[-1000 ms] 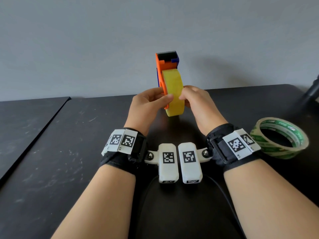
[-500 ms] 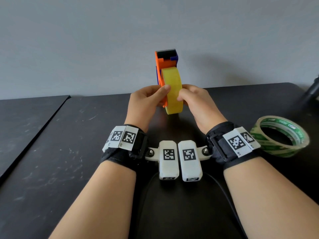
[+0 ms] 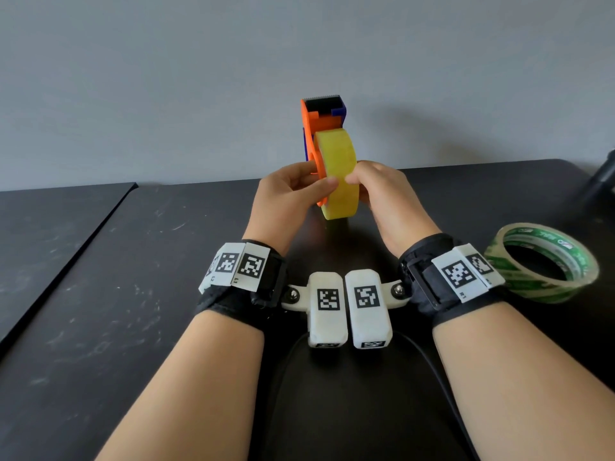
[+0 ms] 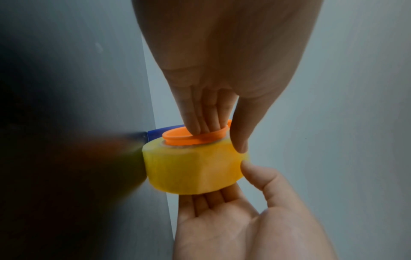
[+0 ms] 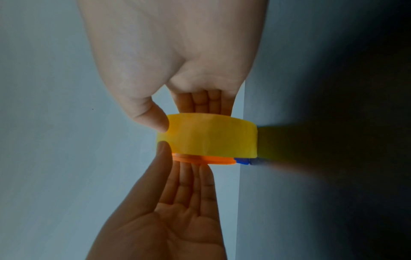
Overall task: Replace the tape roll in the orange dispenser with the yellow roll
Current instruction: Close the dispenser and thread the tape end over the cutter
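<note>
The orange dispenser stands upright above the black table, its toothed black cutter on top and a blue part at its side. The yellow roll sits on the orange hub. My left hand grips the dispenser from the left: its fingers press the hub flange and its thumb lies on the roll's rim. From the right, my right hand grips the yellow roll, with its fingers flat behind the roll's far face and its thumb on the rim.
A clear tape roll with a green printed core lies flat on the table by my right wrist. A dark object stands at the far right edge. A table seam runs along the left. A grey wall is close behind.
The dispenser and yellow roll have risen slightly in both hands. My left thumb has slid a little further across the roll's rim. The green-printed roll has not moved.
</note>
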A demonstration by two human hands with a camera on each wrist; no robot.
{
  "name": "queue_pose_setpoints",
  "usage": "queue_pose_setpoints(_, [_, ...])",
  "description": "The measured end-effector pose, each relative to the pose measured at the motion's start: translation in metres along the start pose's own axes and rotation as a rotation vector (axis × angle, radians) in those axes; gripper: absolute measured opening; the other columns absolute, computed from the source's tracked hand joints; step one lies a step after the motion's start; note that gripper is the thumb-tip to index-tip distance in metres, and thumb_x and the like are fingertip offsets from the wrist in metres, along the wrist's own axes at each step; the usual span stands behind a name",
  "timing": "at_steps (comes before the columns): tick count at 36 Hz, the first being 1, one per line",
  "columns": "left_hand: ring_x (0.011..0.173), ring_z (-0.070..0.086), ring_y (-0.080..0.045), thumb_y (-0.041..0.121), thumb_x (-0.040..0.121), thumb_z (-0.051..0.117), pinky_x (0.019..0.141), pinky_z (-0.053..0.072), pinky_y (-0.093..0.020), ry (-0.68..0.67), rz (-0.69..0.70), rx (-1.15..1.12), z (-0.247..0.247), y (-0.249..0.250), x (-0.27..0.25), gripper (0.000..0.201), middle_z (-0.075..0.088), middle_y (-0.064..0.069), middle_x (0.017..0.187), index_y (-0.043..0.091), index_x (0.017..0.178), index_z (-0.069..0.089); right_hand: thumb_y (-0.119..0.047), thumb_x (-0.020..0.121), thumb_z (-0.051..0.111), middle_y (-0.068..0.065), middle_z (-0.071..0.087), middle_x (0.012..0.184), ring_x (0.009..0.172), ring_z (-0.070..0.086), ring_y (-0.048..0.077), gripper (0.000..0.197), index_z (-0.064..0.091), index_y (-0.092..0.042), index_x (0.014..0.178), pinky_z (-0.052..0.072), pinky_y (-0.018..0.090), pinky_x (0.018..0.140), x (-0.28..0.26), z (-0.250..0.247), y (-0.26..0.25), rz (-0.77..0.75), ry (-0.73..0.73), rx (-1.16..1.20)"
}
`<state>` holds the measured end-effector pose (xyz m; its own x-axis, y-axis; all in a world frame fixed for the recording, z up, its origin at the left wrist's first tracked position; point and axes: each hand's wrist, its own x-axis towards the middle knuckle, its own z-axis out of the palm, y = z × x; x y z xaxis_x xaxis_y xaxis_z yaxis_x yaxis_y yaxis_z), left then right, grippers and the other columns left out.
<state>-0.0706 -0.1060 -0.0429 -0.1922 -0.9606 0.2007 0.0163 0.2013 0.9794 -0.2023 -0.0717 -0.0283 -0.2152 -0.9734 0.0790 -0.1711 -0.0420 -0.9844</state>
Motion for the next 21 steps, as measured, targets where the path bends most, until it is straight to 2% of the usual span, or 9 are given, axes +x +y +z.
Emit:
queue_pose_setpoints(2, [0.082, 0.07, -0.013, 0.015, 0.086, 0.071, 0.085, 0.057, -0.027, 0.017, 0.006, 0.016, -0.0001, 0.0004, -0.0002, 0.022, 0.076, -0.007, 0.095, 0.012, 0.108, 0.071, -0.033, 0.07, 0.051, 0.012, 0.062, 0.095, 0.105, 0.058, 0.034, 0.02, 0.06, -0.016, 0.072, 0.044, 0.05, 0.098, -0.0006, 0.0002, -0.0002, 0.0, -0.003, 0.0])
queue_pose_setpoints(4, [0.078, 0.068, -0.01, 0.019, 0.088, 0.069, 0.082, 0.057, -0.026, 0.034, 0.015, 0.028, 0.0003, 0.0025, -0.0006, 0.016, 0.076, -0.006, 0.092, 0.013, 0.103, 0.073, -0.033, 0.069, 0.051, 0.021, 0.063, 0.103, 0.109, 0.057, 0.038, 0.033, 0.062, -0.004, 0.082, 0.043, 0.053, 0.1, -0.0009, 0.0008, -0.0006, -0.007, -0.001, 0.002])
queue_pose_setpoints(6, [0.077, 0.066, -0.013, 0.02, 0.088, 0.069, 0.083, 0.057, -0.031, 0.043, 0.024, 0.037, 0.0004, 0.0038, -0.0005, 0.014, 0.075, -0.01, 0.092, 0.012, 0.099, 0.073, -0.033, 0.069, 0.051, 0.026, 0.062, 0.11, 0.11, 0.056, 0.04, 0.043, 0.059, 0.004, 0.09, 0.042, 0.055, 0.101, -0.0022, 0.0011, -0.0015, -0.01, -0.004, 0.0])
queue_pose_setpoints(9, [0.077, 0.065, -0.016, 0.023, 0.088, 0.069, 0.085, 0.057, -0.035, 0.058, 0.035, 0.055, 0.0003, 0.0043, -0.0004, 0.017, 0.075, -0.019, 0.095, 0.01, 0.098, 0.074, -0.031, 0.068, 0.051, 0.03, 0.059, 0.11, 0.11, 0.054, 0.043, 0.049, 0.057, 0.008, 0.097, 0.041, 0.057, 0.1, -0.0044, 0.0009, -0.0032, -0.018, -0.005, -0.006])
queue_pose_setpoints(12, [0.071, 0.064, -0.013, 0.024, 0.089, 0.068, 0.079, 0.058, -0.033, 0.085, 0.046, 0.06, 0.0003, 0.0036, 0.0003, 0.019, 0.074, -0.019, 0.086, 0.007, 0.092, 0.074, -0.026, 0.069, 0.049, 0.027, 0.062, 0.107, 0.105, 0.058, 0.039, 0.045, 0.059, 0.008, 0.098, 0.044, 0.053, 0.098, -0.0062, 0.0016, -0.0048, -0.028, -0.011, -0.033])
queue_pose_setpoints(14, [0.065, 0.064, -0.009, 0.026, 0.089, 0.067, 0.072, 0.057, -0.025, 0.112, 0.044, 0.047, -0.0006, 0.0029, 0.0014, 0.019, 0.072, -0.009, 0.076, 0.009, 0.087, 0.074, -0.024, 0.07, 0.05, 0.021, 0.066, 0.105, 0.104, 0.06, 0.034, 0.041, 0.063, 0.004, 0.098, 0.046, 0.05, 0.097, -0.0065, 0.002, -0.0047, -0.032, -0.025, -0.056])
queue_pose_setpoints(16, [0.063, 0.064, -0.008, 0.028, 0.09, 0.067, 0.069, 0.057, -0.021, 0.12, 0.04, 0.034, -0.0015, 0.0017, 0.0026, 0.022, 0.072, -0.006, 0.076, 0.007, 0.088, 0.075, -0.022, 0.075, 0.05, 0.019, 0.068, 0.105, 0.104, 0.061, 0.032, 0.036, 0.065, 0.001, 0.098, 0.046, 0.049, 0.098, -0.0055, 0.0016, -0.0037, -0.035, -0.034, -0.062])
queue_pose_setpoints(21, [0.067, 0.066, -0.008, 0.029, 0.09, 0.066, 0.071, 0.056, -0.021, 0.104, 0.02, 0.024, -0.0016, 0.0003, 0.0038, 0.026, 0.073, -0.005, 0.081, 0.005, 0.097, 0.074, -0.013, 0.087, 0.049, 0.016, 0.069, 0.106, 0.104, 0.062, 0.029, 0.023, 0.067, -0.004, 0.097, 0.048, 0.042, 0.095, -0.0029, 0.0012, -0.001, -0.041, -0.024, -0.067])
